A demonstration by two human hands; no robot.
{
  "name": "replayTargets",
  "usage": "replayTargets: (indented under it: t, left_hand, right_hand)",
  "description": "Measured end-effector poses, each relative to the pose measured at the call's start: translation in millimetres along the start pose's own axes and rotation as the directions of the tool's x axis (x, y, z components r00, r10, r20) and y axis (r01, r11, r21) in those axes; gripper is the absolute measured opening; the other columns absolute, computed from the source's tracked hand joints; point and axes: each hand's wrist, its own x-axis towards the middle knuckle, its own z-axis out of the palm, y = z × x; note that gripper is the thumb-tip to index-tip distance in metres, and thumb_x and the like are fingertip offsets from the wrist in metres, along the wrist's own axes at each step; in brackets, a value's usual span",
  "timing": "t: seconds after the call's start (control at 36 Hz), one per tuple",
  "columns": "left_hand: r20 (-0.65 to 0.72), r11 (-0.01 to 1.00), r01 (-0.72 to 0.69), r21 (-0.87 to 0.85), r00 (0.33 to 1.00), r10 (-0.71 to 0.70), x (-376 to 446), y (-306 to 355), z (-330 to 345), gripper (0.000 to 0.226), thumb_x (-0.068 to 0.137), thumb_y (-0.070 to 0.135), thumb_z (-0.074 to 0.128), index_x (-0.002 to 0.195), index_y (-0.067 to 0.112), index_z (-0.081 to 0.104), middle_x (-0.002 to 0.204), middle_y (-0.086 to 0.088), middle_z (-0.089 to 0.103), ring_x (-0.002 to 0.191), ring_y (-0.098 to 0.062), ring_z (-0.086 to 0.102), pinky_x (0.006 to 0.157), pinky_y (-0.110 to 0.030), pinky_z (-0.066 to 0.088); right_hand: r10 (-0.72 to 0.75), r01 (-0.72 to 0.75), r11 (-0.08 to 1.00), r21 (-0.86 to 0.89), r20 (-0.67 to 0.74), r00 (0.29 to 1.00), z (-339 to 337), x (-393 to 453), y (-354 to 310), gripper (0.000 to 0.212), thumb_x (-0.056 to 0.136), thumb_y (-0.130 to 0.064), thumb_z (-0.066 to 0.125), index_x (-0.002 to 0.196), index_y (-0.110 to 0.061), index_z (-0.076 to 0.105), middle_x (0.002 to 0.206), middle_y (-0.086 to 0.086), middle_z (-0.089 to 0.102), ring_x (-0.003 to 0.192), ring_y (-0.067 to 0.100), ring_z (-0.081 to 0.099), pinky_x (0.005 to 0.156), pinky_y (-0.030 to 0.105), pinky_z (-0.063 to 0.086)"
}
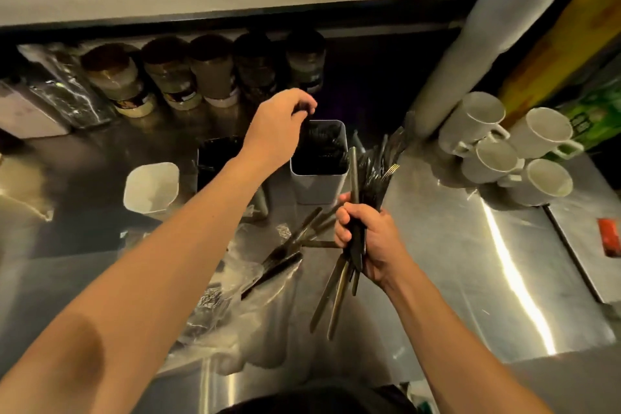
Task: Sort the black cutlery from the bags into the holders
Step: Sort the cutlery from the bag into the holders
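At frame centre, the left hand (280, 126) is poised over the white holder (319, 161), fingertips curled, possibly pinching 1 dark piece. Just right and lower, a cutlery bundle (358, 212), long axis upright, is clamped in the right hand (368, 244), the nearer one.
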Motion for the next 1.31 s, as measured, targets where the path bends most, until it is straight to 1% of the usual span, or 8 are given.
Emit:
replayTargets:
  t: [0.22,0.33,0.39,0.5,0.78,1.08,1.19,1.31]
  left_hand:
    - [0.373,0.823,-0.178,0.539,0.927,-0.045,-16.3,-16.8,30.4,0.061,0.084,0.027,0.055,0.145,0.026,0.047,0.141,0.003,0.045,0.128,-0.027,0.032,0.106,-0.041,0.028]
    - [-0.092,0.993,0.082,0.084,0.993,-0.074,-25.9,19.1,30.0,0.026,0.094,0.027,0.053,0.117,0.022,0.063,0.105,0.005,0.061,0.098,-0.009,0.048,0.083,-0.027,0.04]
    - [0.079,0.93,0.327,-0.169,0.945,-0.318,-27.1,43.9,29.2,0.023,0.101,0.039,0.051,0.097,0.022,0.065,0.087,0.007,0.064,0.077,-0.005,0.057,0.071,-0.026,0.044]
    - [0.525,0.819,0.534,-0.208,0.768,-0.367,-40.3,52.6,30.4,0.027,0.094,0.039,0.067,0.11,0.018,0.063,0.081,-0.002,0.069,0.062,-0.012,0.06,0.064,-0.028,0.049]
    - [0.431,0.686,0.594,-0.42,0.796,-0.425,-68.5,38.7,6.7,0.024,0.099,0.013,0.059,0.123,0.012,0.062,0.109,-0.01,0.074,0.095,-0.019,0.071,0.074,-0.027,0.059]
    - [-0.25,0.645,0.304,-0.701,0.743,-0.621,-93.8,-0.6,-78.2,0.015,0.098,0.009,0.059,0.102,0.022,0.065,0.092,-0.001,0.066,0.083,-0.013,0.07,0.067,-0.024,0.055]
    - [-0.475,0.814,0.262,-0.518,0.703,-0.529,-91.3,-25.6,-108.2,0.011,0.096,0.012,0.063,0.099,0.023,0.065,0.098,-0.003,0.07,0.092,-0.016,0.073,0.069,-0.023,0.058]
    - [-0.444,0.907,0.303,-0.292,0.797,-0.409,-83.2,-47.5,-103.3,0.014,0.094,0.017,0.065,0.096,0.03,0.066,0.093,0.003,0.071,0.091,-0.016,0.071,0.079,-0.034,0.061]
  right_hand:
    - [0.077,-0.077,0.997,-0.001,0.084,0.993,-15.2,3.6,-15.9,0.014,0.097,-0.002,0.048,0.11,-0.004,0.053,0.067,0.006,0.048,0.047,0.015,0.042,0.046,0.028,0.034]
    - [0.128,-0.135,0.991,0.02,0.194,0.973,-15.8,1.5,-23.2,0.014,0.095,-0.006,0.053,0.109,-0.005,0.055,0.066,0.005,0.05,0.047,0.014,0.043,0.045,0.027,0.036]
    - [0.153,-0.163,0.986,0.02,0.237,0.959,-14.5,0.8,-25.6,0.015,0.096,-0.01,0.055,0.11,-0.006,0.057,0.067,0.005,0.052,0.048,0.014,0.045,0.045,0.026,0.038]
    - [0.156,-0.169,0.985,0.022,0.292,0.944,-7.8,-0.5,-30.0,0.015,0.095,-0.015,0.056,0.107,-0.009,0.064,0.069,0.006,0.057,0.051,0.015,0.051,0.046,0.023,0.043]
    - [0.164,-0.131,0.982,-0.139,0.262,0.951,6.7,-1.6,-16.9,0.027,0.099,-0.02,0.058,0.12,-0.004,0.062,0.088,0.013,0.07,0.059,0.019,0.06,0.054,0.026,0.052]
    - [0.209,-0.184,0.939,-0.289,0.056,0.976,49.6,7.2,14.1,0.01,0.099,-0.013,0.059,0.106,-0.007,0.056,0.085,0.012,0.074,0.053,0.018,0.058,0.045,0.023,0.042]
    - [0.249,-0.221,0.933,-0.283,0.064,0.966,62.2,8.6,21.1,0.007,0.099,-0.012,0.059,0.103,-0.008,0.055,0.073,0.006,0.067,0.05,0.014,0.05,0.045,0.022,0.04]
    - [0.291,-0.243,0.933,-0.265,0.161,0.943,69.2,6.0,26.0,0.014,0.099,-0.016,0.059,0.109,-0.009,0.054,0.067,0.0,0.052,0.052,0.013,0.042,0.05,0.025,0.036]
